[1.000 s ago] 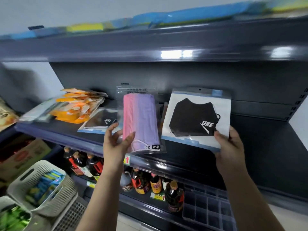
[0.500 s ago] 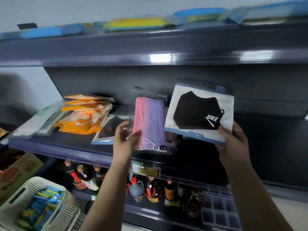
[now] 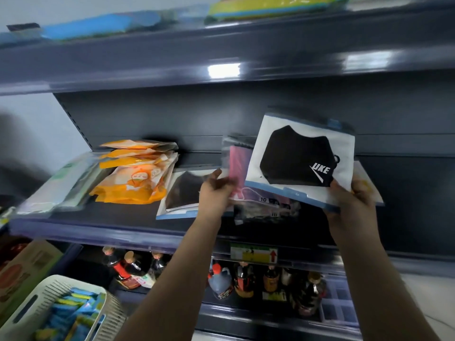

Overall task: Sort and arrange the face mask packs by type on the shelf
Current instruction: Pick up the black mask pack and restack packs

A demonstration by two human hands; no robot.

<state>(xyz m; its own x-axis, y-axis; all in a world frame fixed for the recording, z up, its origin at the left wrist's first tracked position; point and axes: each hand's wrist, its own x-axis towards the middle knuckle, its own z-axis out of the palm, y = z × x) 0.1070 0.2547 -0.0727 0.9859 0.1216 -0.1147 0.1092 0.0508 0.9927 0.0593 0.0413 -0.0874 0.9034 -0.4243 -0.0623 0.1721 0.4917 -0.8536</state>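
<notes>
My right hand grips a white pack with a black mask by its lower right corner, held tilted above the dark shelf. My left hand pinches a clear pack of pink masks, which sits partly behind the black mask pack. Another black mask pack lies flat on the shelf just left of my left hand. Further left sits a stack of orange packs, then pale green-white packs. More clear packs lie under the held ones.
The shelf above overhangs and carries blue and yellow packs. Below, dark sauce bottles line the lower shelf. A white basket with blue packets stands at bottom left beside a cardboard box.
Both hands have shifted right. The black mask pack now overlaps the front of the pink pack, which was fully visible before. The view has swung left and down.
</notes>
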